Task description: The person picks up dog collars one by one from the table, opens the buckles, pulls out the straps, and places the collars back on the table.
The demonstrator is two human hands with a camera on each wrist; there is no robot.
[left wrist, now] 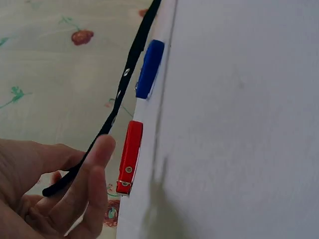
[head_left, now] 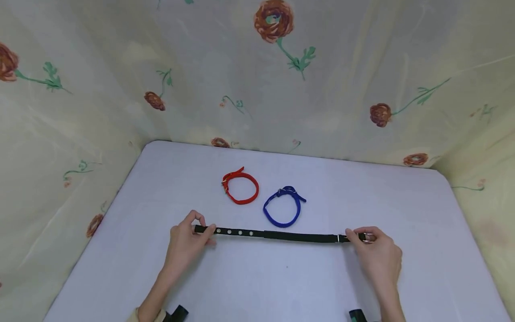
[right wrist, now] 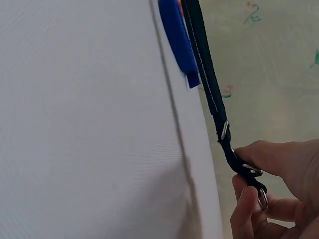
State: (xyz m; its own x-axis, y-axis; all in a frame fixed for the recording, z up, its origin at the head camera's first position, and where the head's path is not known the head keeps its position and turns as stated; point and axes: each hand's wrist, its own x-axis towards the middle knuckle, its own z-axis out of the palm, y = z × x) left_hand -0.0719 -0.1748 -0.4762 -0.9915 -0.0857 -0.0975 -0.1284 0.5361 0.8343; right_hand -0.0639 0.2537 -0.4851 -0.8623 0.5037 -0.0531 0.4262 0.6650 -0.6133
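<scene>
A black collar [head_left: 299, 236] is stretched out nearly straight between both hands, above the table. My left hand [head_left: 187, 243] pinches its end with the metal-rimmed holes. At the other end my right hand [head_left: 380, 255] grips the strap by its buckle [right wrist: 253, 170]; a metal ring [right wrist: 263, 199] hangs there in the right wrist view. Just beyond the strap, a blue collar [head_left: 298, 210] lies fastened in a loop. Farther left and back lies a red collar [head_left: 250, 199], also looped. Neither hand touches these two.
The collars are over a white-covered table [head_left: 281, 286] with rounded far corners. A flowered curtain [head_left: 225, 53] hangs behind it and along both sides. Dark wrist devices [head_left: 177, 314] show at the bottom edge.
</scene>
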